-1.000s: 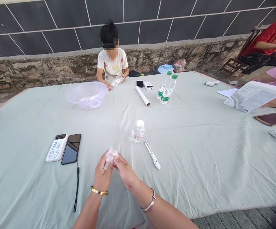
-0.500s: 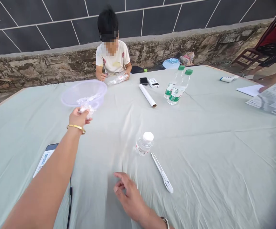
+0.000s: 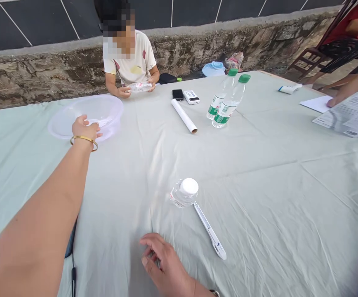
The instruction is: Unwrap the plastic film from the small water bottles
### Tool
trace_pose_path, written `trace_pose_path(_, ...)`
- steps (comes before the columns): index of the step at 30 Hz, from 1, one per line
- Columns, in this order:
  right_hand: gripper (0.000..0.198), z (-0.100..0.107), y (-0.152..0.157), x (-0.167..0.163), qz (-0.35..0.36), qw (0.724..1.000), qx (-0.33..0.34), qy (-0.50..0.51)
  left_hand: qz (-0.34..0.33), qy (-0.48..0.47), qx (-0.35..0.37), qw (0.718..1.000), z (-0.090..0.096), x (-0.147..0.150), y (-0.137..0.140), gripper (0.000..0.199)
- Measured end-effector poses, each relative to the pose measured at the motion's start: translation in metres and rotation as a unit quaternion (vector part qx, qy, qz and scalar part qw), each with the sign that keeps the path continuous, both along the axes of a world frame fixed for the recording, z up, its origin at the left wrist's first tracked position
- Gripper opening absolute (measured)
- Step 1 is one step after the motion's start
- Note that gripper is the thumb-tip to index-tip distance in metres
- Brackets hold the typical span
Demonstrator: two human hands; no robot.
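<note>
My left hand (image 3: 85, 128), with a gold bangle at the wrist, reaches over the near side of a translucent purple basin (image 3: 58, 119). Its fingers are spread and grip nothing that I can see. Crumpled clear plastic (image 3: 105, 121) lies in the basin just beyond the fingers. My right hand (image 3: 166, 262) rests low on the cloth-covered table, loosely curled with thumb and fingers apart, holding nothing. Beyond it stands a small clear jar with a white cap (image 3: 184, 193). A white utility knife (image 3: 210, 232) lies to the right, its tip close to the jar.
Two green-capped water bottles (image 3: 225, 109) stand behind a white paper roll (image 3: 184, 116). A phone (image 3: 177, 95) and a white power bank (image 3: 191, 97) lie farther back. Across the table, a person (image 3: 132, 62) holds a clear bottle (image 3: 139, 87). Printed sheets (image 3: 349, 111) are at the right.
My left hand has moved forward and left over the basin and let go of the crumpled clear plastic. My right hand stays near the same spot. The person opposite has levelled their bottle.
</note>
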State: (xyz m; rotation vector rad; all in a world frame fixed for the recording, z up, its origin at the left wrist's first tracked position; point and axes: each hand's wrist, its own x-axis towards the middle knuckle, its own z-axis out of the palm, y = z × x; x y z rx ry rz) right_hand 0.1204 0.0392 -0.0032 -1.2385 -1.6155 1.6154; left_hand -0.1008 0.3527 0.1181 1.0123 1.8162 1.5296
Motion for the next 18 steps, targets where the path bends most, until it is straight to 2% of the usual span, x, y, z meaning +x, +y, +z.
trace_pose_path(4, 0.031, 0.006, -0.005, 0.001, -0.044, 0.999, -0.013, 0.015, -0.061, -0.006, -0.009, 0.998, -0.033, 0.035, -0.075, 0.024)
trace_pose_path(7, 0.021, 0.011, -0.004, 0.015, -0.133, 0.991, 0.023, -0.019, -0.144, -0.042, -0.047, 0.988, -0.061, 0.059, -0.147, 0.019)
trace_pose_path(9, 0.021, 0.015, 0.003, 0.032, -0.253, 0.963, 0.068, -0.067, -0.184, -0.042, -0.085, 0.978, -0.077, 0.07, -0.194, 0.022)
trace_pose_path(11, 0.042, 0.018, 0.018, 0.05, -0.364, 0.918, 0.111, -0.111, -0.217, -0.008, -0.123, 0.968, -0.09, 0.08, -0.238, 0.023)
trace_pose_path(12, 0.057, 0.019, 0.028, 0.057, -0.391, 0.902, 0.129, -0.128, -0.23, 0.003, -0.129, 0.965, -0.095, 0.086, -0.257, 0.022)
trace_pose_path(14, 0.081, 0.021, 0.048, 0.065, -0.383, 0.898, 0.152, -0.158, -0.263, 0.03, -0.127, 0.956, -0.103, 0.098, -0.29, 0.019)
trace_pose_path(15, 0.083, 0.021, 0.058, 0.066, -0.362, 0.903, 0.155, -0.173, -0.29, 0.048, -0.121, 0.948, -0.106, 0.104, -0.303, 0.017)
trace_pose_path(18, 0.056, 0.019, 0.082, 0.063, -0.322, 0.909, 0.143, -0.222, -0.374, 0.122, -0.095, 0.914, -0.116, 0.122, -0.33, 0.015)
